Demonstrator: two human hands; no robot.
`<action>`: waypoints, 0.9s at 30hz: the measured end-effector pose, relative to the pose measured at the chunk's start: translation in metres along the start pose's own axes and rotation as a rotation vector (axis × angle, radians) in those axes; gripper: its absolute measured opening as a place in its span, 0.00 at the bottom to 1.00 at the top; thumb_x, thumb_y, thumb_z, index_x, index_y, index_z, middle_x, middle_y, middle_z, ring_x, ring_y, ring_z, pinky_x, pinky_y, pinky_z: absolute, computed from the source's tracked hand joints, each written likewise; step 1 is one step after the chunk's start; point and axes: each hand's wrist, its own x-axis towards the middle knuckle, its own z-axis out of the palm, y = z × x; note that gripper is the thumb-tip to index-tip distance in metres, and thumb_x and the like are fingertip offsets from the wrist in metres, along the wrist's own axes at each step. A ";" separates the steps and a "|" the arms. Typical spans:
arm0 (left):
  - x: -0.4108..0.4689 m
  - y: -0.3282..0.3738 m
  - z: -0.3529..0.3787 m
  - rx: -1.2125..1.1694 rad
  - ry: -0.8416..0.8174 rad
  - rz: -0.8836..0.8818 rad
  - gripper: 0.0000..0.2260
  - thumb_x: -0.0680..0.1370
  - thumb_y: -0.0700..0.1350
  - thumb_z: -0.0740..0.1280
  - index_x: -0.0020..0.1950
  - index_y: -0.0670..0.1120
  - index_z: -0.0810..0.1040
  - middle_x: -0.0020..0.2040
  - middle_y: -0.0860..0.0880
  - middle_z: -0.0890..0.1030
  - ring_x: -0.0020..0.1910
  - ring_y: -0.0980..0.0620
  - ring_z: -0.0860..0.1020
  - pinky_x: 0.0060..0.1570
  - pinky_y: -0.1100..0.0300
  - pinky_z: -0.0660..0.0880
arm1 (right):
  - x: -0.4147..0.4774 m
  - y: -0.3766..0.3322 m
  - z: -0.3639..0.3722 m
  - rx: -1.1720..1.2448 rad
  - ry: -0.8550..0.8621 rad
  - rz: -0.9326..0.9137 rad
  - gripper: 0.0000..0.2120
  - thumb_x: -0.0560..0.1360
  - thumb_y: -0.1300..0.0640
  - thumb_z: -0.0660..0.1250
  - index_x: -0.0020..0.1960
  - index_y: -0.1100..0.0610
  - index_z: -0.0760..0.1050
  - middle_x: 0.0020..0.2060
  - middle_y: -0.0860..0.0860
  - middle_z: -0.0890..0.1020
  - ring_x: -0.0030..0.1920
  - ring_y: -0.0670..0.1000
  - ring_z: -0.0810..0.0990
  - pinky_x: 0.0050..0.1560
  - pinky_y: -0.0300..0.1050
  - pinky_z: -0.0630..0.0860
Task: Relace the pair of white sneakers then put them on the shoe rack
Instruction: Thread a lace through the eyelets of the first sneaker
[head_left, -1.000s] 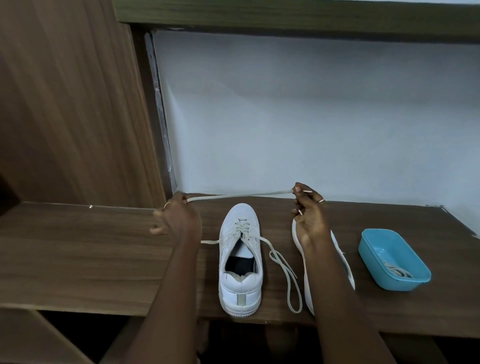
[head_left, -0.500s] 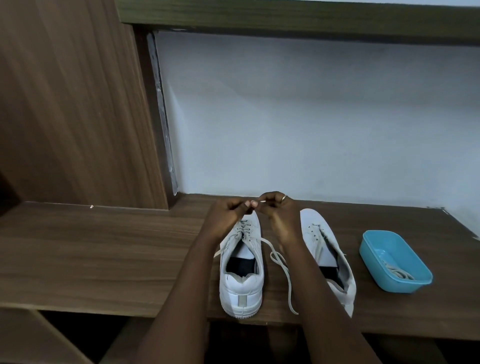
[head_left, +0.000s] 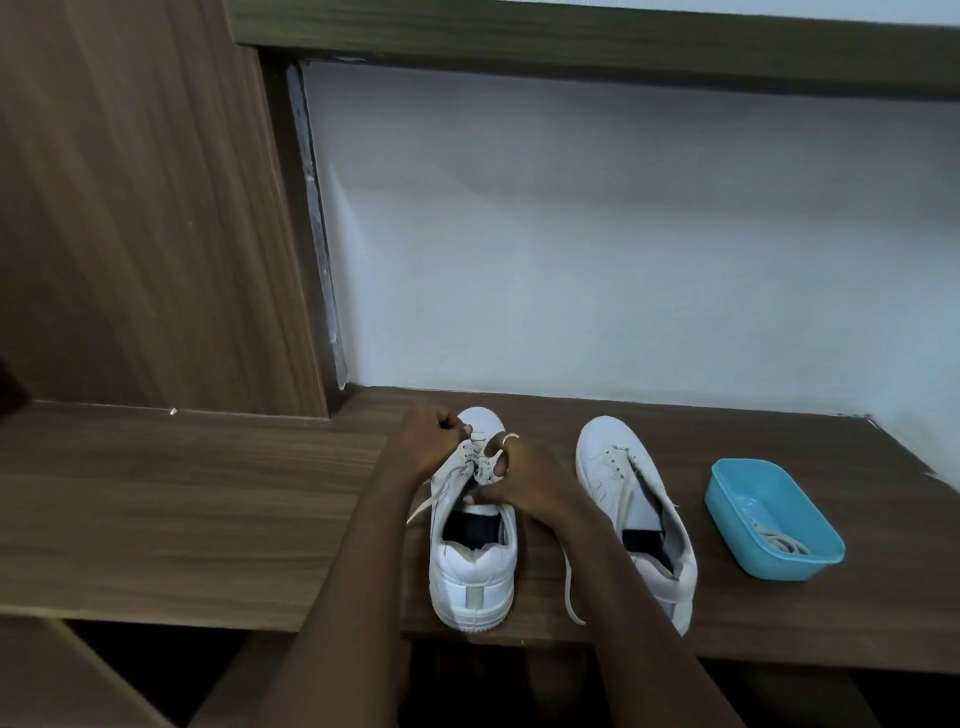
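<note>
Two white sneakers stand on a wooden shelf (head_left: 182, 493), heels toward me. The left sneaker (head_left: 472, 571) is partly laced near the toe; its white lace (head_left: 569, 597) trails over the shelf on both sides. My left hand (head_left: 426, 447) pinches the lace at the shoe's upper left eyelets. My right hand (head_left: 519, 483) grips the lace and the tongue area on the right side. The right sneaker (head_left: 623, 478) has no lace in its eyelets and leans slightly right; my right forearm crosses its heel.
A blue plastic tub (head_left: 774, 525) at the right holds another coiled white lace (head_left: 779, 540). A pale wall (head_left: 623, 260) backs the shelf, a wooden side panel (head_left: 130, 208) rises at the left, and an upper shelf edge (head_left: 571, 41) runs overhead. Dark space lies below the shelf front.
A second ago my hands held the lace stretched wide above the shoe. They came together and dropped onto the left sneaker's eyelets. The right sneaker is uncovered now.
</note>
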 end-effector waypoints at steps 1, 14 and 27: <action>-0.001 0.000 -0.001 0.016 -0.001 -0.019 0.12 0.75 0.41 0.68 0.31 0.45 0.75 0.26 0.51 0.69 0.26 0.55 0.65 0.30 0.61 0.61 | 0.000 0.001 0.003 -0.037 0.003 -0.016 0.20 0.65 0.55 0.76 0.53 0.55 0.73 0.34 0.43 0.72 0.37 0.45 0.73 0.35 0.38 0.68; -0.022 -0.004 0.019 0.117 -0.042 -0.021 0.16 0.72 0.38 0.68 0.24 0.47 0.71 0.19 0.53 0.66 0.23 0.57 0.64 0.23 0.68 0.61 | 0.005 0.017 0.012 0.327 0.224 0.252 0.11 0.68 0.71 0.64 0.37 0.55 0.72 0.34 0.52 0.78 0.33 0.50 0.76 0.30 0.38 0.68; -0.019 -0.006 0.036 0.265 -0.042 -0.056 0.13 0.74 0.44 0.67 0.29 0.48 0.73 0.28 0.49 0.70 0.34 0.51 0.70 0.28 0.63 0.61 | 0.005 0.023 0.011 0.632 0.173 0.327 0.10 0.67 0.74 0.67 0.40 0.60 0.75 0.35 0.56 0.79 0.39 0.54 0.79 0.34 0.43 0.76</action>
